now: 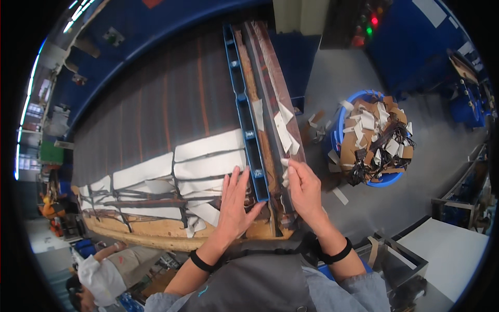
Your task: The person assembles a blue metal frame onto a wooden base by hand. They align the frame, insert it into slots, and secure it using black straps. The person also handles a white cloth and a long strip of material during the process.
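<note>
My left hand [236, 208] lies with fingers stretched over white paper-like pieces [210, 165], its thumb close to the near end of a long blue bar [245, 114] with square gaps. Beneath is a wide dark striped sheet [150, 99], which spreads over a wooden-edged table [156, 236]. Just right of the bar, my right hand [306, 193] pinches a small crumpled white scrap [285, 169] between thumb and fingers. Ahead of that hand, a torn white strip [286, 130] lies on the brownish edge band [275, 78] of the sheet.
A round blue bin [340, 127] heaped with brown and white scraps stands on the floor at right, with loose scraps around it. A metal frame [403, 260] and a white panel [447, 255] are at lower right. Another person [104, 273] is at lower left.
</note>
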A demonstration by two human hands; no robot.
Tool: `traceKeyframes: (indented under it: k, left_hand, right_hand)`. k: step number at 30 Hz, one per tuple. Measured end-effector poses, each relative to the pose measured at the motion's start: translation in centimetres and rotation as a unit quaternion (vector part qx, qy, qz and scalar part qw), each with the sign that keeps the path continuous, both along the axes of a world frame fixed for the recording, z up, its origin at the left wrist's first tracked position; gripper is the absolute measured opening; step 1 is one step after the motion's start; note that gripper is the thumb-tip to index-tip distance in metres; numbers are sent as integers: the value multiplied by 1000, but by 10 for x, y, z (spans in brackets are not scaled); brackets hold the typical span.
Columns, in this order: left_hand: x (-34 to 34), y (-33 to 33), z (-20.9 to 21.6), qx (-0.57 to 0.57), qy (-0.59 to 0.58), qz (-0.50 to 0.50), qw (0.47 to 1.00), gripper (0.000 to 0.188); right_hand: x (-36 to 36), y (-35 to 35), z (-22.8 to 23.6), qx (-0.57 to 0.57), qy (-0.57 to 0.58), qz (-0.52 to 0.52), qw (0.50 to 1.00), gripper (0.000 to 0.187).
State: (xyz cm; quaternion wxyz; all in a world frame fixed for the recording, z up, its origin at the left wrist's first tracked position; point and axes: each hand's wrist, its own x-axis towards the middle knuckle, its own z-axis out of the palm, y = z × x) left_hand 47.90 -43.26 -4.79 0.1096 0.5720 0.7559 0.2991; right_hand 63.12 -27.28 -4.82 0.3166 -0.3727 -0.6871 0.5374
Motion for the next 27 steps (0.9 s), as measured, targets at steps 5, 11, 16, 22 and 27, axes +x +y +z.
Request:
traceKeyframes:
  k: [5, 11, 16, 22, 27]
  left_hand:
    - [-2, 2, -5, -2, 5, -5, 1000, 100]
    - [-4, 4, -4, -14, -7, -8, 1000, 101]
    - [-6, 4, -4, -28, -25, -8, 999, 105]
    - [-10, 5, -1, -51, -41, -16, 998, 113]
    - [-14, 5, -2, -60, -52, -21, 997, 113]
  right_hand:
    - [-2, 1, 2, 59, -22, 13, 998, 24]
    - [-12, -1, 17, 107, -60, 50, 991, 27]
    - [-22, -2, 10, 213, -68, 74, 972, 40]
    - [-23, -2, 14, 241, -132, 113, 955, 41]
    - [-27, -3, 8, 254, -137, 112, 951, 42]
